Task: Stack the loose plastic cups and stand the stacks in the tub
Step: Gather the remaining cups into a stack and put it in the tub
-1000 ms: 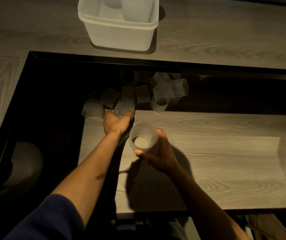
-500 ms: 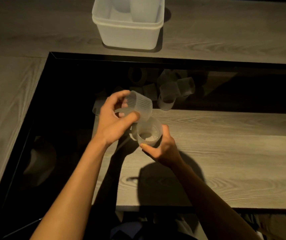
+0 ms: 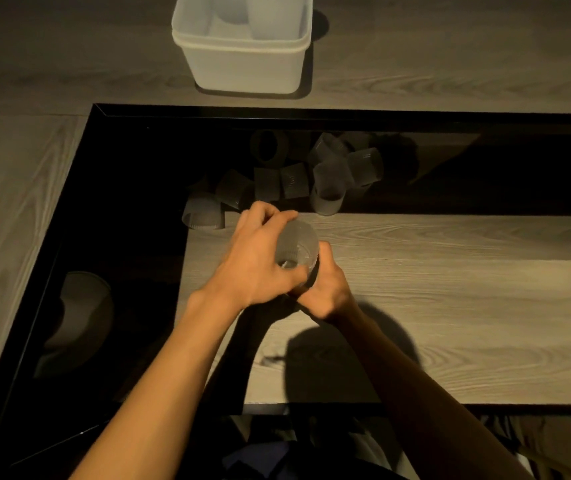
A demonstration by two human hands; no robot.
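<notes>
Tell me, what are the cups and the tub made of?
Cups: likely thin plastic, frosted and half see-through, with fine ribs on the walls. Tub: probably thicker plastic, milky white and matte, with a smooth band under its rim.

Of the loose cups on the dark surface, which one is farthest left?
The pale cup at the left end, close to the left hand; the rest lie behind it or to its right.
</notes>
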